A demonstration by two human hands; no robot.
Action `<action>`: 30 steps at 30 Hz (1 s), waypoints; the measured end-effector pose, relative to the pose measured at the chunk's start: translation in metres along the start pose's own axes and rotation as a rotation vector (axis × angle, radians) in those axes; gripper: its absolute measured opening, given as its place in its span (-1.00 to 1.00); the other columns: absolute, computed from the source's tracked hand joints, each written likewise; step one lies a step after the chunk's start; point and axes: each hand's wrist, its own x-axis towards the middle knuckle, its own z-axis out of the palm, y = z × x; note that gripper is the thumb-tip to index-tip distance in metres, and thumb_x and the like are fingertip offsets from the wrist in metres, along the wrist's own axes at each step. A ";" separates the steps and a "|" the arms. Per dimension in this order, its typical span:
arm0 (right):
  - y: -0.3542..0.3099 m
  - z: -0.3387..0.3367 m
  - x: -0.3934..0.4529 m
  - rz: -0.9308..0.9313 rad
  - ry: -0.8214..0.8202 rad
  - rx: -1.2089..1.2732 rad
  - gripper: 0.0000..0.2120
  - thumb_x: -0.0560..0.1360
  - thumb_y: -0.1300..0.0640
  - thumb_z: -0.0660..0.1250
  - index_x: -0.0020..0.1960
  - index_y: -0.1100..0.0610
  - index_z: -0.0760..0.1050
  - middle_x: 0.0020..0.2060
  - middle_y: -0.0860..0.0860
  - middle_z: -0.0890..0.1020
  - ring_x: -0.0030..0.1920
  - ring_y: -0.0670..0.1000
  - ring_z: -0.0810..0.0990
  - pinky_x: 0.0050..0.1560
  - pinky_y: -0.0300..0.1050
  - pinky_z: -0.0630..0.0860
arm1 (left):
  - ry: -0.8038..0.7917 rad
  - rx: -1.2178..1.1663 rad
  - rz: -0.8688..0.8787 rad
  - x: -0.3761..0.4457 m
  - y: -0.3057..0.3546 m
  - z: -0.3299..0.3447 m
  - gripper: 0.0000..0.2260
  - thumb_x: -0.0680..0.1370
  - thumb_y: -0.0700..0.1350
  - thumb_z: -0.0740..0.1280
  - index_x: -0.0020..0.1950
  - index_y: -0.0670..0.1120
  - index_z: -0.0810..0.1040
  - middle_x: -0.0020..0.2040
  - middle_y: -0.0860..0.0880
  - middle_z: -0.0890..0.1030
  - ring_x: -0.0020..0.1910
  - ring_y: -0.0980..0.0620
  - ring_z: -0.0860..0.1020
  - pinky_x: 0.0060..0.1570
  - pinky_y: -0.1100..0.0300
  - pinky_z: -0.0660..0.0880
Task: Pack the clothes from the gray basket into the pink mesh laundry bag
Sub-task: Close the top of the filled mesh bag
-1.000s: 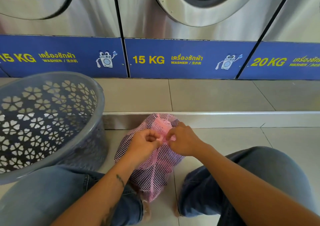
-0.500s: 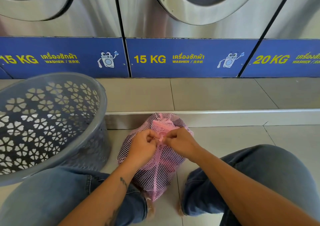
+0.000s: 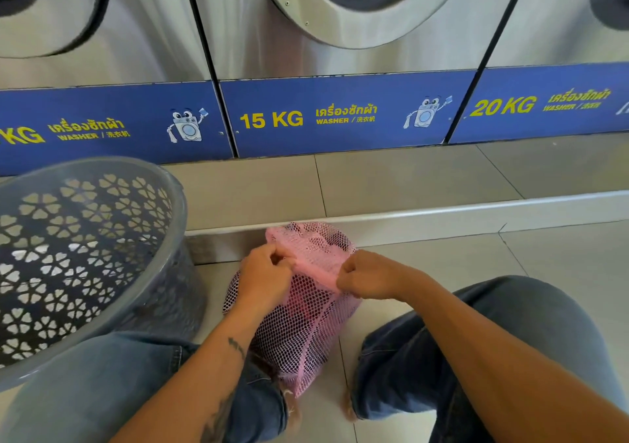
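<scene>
While the pink mesh laundry bag (image 3: 299,316) stands filled on the tiled floor (image 3: 442,265) between the person's knees, its gathered top band is pinched by both hands: the left hand (image 3: 263,277) is closed on one end, the right hand (image 3: 364,279) on the other, the band stretched between them. To the left of the left hand, the gray basket (image 3: 102,231) is tilted, its contents unseen.

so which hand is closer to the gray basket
Left. The left hand grips the pink bag on the side facing the basket, apart from it. The right hand grips the bag's far side, farther from the basket.
</scene>
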 end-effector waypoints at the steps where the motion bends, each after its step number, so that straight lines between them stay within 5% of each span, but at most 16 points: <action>1: 0.005 -0.006 -0.005 0.013 -0.010 -0.031 -0.78 0.49 0.15 0.28 -0.23 0.30 0.53 -0.34 0.09 0.46 -0.29 0.03 0.40 -0.28 -0.16 0.33 | 0.016 0.000 0.010 0.001 0.003 0.001 -0.91 0.55 -0.19 0.39 -0.09 -0.01 0.65 -0.11 0.08 0.63 -0.13 0.18 0.55 -0.21 0.32 0.45; 6: 0.038 -0.021 -0.018 0.104 0.098 -0.143 -0.64 0.53 0.11 0.28 -0.42 0.14 0.32 -0.47 0.00 0.33 -0.45 -0.04 0.27 -0.38 -0.22 0.25 | -0.027 0.000 0.056 0.002 0.015 0.013 -0.90 0.54 -0.18 0.41 -0.09 0.02 0.65 -0.11 0.12 0.63 -0.10 0.17 0.57 -0.11 0.25 0.51; 8: 0.048 -0.018 -0.015 0.123 0.145 -0.188 -0.72 0.49 0.14 0.28 -0.37 0.18 0.39 -0.42 0.07 0.46 -0.42 -0.01 0.38 -0.36 -0.21 0.33 | -0.066 0.018 0.078 0.000 0.018 0.020 -0.89 0.54 -0.17 0.41 -0.10 0.04 0.65 -0.09 0.12 0.63 -0.08 0.17 0.57 -0.10 0.28 0.50; 10: 0.051 -0.013 -0.011 0.072 0.240 -0.197 -0.88 0.41 0.16 0.30 -0.15 0.19 0.57 -0.16 0.10 0.61 -0.19 0.06 0.57 -0.18 -0.15 0.49 | -0.084 0.024 0.094 -0.002 0.018 0.023 -0.87 0.54 -0.18 0.41 -0.13 0.05 0.65 -0.09 0.13 0.64 -0.10 0.18 0.57 -0.17 0.37 0.47; 13: 0.032 -0.002 -0.005 -0.136 0.352 -0.097 -0.70 0.46 0.12 0.33 0.18 0.11 0.57 0.03 -0.05 0.53 0.03 -0.04 0.52 0.05 -0.17 0.49 | -0.097 0.050 0.099 -0.006 0.018 0.023 -0.88 0.53 -0.20 0.42 -0.14 0.01 0.65 -0.13 0.09 0.65 -0.14 0.15 0.60 -0.22 0.37 0.48; 20: 0.004 0.028 0.012 -0.242 0.249 -0.015 -0.75 0.54 0.05 0.34 -0.24 0.18 0.57 -0.37 0.09 0.58 -0.39 -0.01 0.45 -0.30 0.00 0.48 | -0.102 0.079 0.086 -0.014 0.019 0.015 -0.89 0.54 -0.25 0.39 -0.11 -0.06 0.65 -0.19 0.04 0.67 -0.28 0.21 0.62 -0.37 0.49 0.46; 25: 0.001 0.011 0.000 -0.257 0.168 -0.105 -0.82 0.48 0.17 0.36 -0.26 0.23 0.59 -0.31 0.17 0.65 -0.33 0.03 0.53 -0.24 0.03 0.55 | -0.001 0.109 0.005 -0.007 0.030 0.022 -0.83 0.47 -0.23 0.37 -0.21 0.04 0.64 -0.19 0.08 0.68 -0.17 0.08 0.65 -0.11 0.12 0.63; 30: 0.023 -0.010 -0.020 -0.089 -0.105 -0.286 -0.75 0.45 0.21 0.37 -0.39 0.08 0.47 -0.40 0.01 0.52 -0.37 -0.02 0.46 -0.24 -0.14 0.47 | -0.035 0.109 -0.021 0.004 0.025 0.028 -0.86 0.50 -0.20 0.39 -0.17 0.04 0.66 -0.13 0.08 0.68 -0.08 0.07 0.63 -0.03 0.13 0.59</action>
